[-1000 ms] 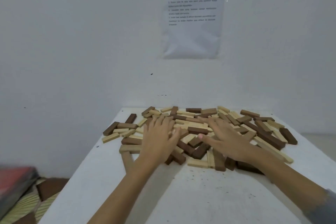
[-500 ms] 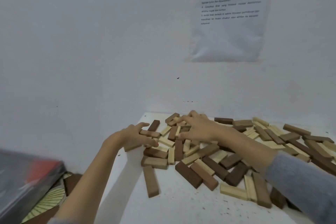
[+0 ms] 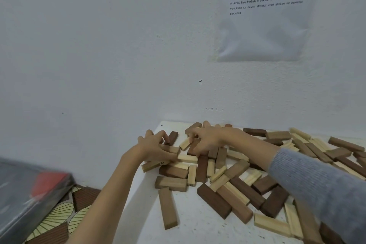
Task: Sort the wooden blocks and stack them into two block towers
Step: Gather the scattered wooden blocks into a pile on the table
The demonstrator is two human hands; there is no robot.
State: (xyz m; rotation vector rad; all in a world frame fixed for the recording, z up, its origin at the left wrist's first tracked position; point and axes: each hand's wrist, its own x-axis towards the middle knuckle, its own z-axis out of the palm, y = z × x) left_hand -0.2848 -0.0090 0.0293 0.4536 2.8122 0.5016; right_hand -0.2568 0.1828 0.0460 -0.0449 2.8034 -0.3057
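Several light, medium-brown and dark wooden blocks [image 3: 237, 184] lie scattered flat on a white table [image 3: 188, 233]; no stack stands. My left hand [image 3: 156, 148] is at the pile's far left corner, its fingers clawed over a tan block [image 3: 171, 149] that the thumb presses. Below it a pale block [image 3: 152, 165] juts over the table's left edge. My right hand [image 3: 208, 140] reaches across in a grey sleeve, its fingers curled down round a reddish-brown block [image 3: 193, 149]. Blocks under both palms are hidden.
A lone medium-brown block [image 3: 168, 208] lies near the table's left edge, with a dark block [image 3: 213, 201] beside it. The wall stands right behind the table and carries a printed sheet [image 3: 267, 16]. A dark box [image 3: 29, 194] and a patterned mat [image 3: 59, 218] lie lower left.
Both hands left the pile's middle, where they lay flat, and moved to its far left corner with fingers now curled on blocks. The view has swung left and closer.
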